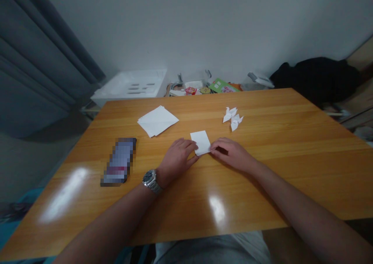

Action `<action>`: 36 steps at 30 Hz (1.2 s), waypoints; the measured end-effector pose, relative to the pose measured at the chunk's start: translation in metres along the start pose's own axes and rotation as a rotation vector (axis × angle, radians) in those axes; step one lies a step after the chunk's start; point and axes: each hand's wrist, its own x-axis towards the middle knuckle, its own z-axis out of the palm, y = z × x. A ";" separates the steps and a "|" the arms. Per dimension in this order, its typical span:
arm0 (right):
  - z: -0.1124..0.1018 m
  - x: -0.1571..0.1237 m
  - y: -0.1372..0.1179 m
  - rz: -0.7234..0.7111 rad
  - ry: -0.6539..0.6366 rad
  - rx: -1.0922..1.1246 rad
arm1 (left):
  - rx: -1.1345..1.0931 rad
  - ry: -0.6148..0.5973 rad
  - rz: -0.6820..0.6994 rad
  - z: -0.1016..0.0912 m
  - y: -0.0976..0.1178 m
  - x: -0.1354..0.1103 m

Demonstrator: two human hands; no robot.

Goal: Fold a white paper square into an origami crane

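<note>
A small white paper square (200, 143), which looks folded, lies on the wooden table between my hands. My left hand (180, 155), with a metal watch (151, 180) at its wrist, grips the paper's left side, its thumb at the near corner and its fingers curled on the edge. At the lower right corner, the fingertips and thumb of my right hand (229, 152) pinch the sheet. Beyond, to the right, sit two folded white paper birds (233, 117) close together. A stack of white paper sheets (158, 121) lies farther off on the left.
A phone (120, 161) with a blurred screen rests left of my left arm on the table (291, 147). Past the far edge are a white basin (140, 81), a green packet (223, 86) and other small items. Black cloth (317, 77) is heaped at the right; a curtain hangs left.
</note>
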 end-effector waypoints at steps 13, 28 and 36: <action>0.003 -0.001 0.001 0.134 0.013 0.046 | -0.130 0.010 -0.019 0.007 -0.001 0.001; 0.010 0.001 0.009 0.057 0.054 0.035 | -0.229 0.075 -0.071 0.012 0.001 0.000; 0.014 0.001 0.008 0.100 0.044 -0.010 | -0.207 0.115 -0.130 0.011 0.003 0.005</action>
